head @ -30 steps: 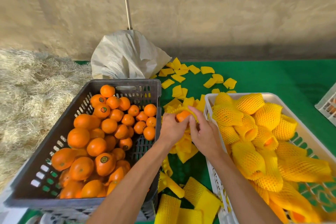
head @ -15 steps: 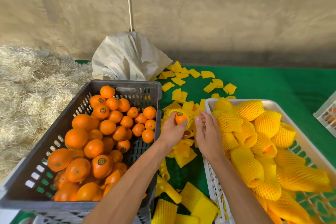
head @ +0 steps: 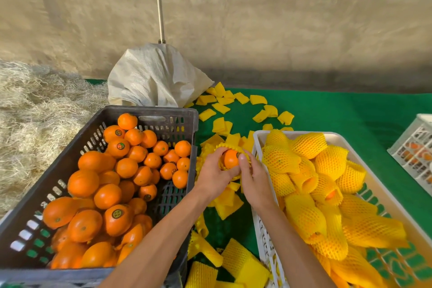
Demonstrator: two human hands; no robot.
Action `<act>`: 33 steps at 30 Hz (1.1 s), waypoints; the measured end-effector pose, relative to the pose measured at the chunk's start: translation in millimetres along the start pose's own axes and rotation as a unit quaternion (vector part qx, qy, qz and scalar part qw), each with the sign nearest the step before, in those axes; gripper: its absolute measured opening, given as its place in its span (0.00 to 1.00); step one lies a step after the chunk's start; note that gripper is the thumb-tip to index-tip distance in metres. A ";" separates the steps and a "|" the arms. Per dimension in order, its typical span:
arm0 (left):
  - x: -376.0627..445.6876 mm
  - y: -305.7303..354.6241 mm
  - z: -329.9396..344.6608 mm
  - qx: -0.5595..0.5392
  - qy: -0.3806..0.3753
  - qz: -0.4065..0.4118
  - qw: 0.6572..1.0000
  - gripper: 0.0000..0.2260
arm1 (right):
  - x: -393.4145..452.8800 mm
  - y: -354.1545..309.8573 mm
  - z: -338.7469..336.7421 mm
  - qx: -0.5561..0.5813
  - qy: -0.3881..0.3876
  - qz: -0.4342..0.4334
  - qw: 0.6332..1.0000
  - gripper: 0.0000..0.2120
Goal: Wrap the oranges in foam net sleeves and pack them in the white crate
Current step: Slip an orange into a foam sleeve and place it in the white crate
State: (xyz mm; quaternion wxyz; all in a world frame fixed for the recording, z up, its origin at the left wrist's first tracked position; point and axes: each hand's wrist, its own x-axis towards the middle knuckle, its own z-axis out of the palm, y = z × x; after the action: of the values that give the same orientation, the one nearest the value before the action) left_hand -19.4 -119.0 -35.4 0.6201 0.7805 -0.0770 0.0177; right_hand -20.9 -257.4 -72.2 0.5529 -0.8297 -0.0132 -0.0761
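Your left hand [head: 214, 174] and right hand [head: 253, 176] both curl around one orange [head: 230, 159] half-sunk in a yellow foam sleeve [head: 233, 147], held between the dark crate [head: 70, 163] and the white crate [head: 256, 145].

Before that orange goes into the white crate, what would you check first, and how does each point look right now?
1. Orange held by both hands: ok; left hand and right hand grip it.
2. Foam net sleeve fully over it: not ok; bare peel shows.
3. Room in the white crate: ok, near end partly bare.
4. Spare sleeves at hand: ok.
5. Sleeve untorn: cannot tell.
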 end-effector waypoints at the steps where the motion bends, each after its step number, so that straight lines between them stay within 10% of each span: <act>1: -0.4 0.1 1.1 0.016 0.008 -0.003 1.000 0.18 | 1.1 0.4 -0.7 -0.005 0.018 -0.005 1.000 0.25; 13: 0.3 -9.5 -0.9 0.069 0.055 -0.014 0.996 0.07 | -10.5 -26.2 2.2 -0.157 0.094 -0.207 0.961 0.21; 24: -16.1 7.3 4.1 0.285 -0.185 0.232 0.912 0.14 | 3.9 -104.8 5.3 -0.253 0.198 -0.411 0.853 0.09; 30: -24.0 14.1 24.8 0.349 -0.307 0.250 0.849 0.16 | -3.3 -95.7 -2.1 -0.258 0.163 -0.344 0.888 0.07; 33: -26.7 15.9 21.8 0.302 -0.286 0.234 0.879 0.14 | -0.5 -93.2 -6.8 -0.193 0.150 -0.293 0.925 0.07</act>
State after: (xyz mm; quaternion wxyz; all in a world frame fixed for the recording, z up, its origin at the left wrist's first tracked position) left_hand -49.6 -141.0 -28.3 0.2827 0.8604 -0.4223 -0.0394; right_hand -32.0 -227.4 15.6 0.3310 -0.8583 -0.1576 -0.3589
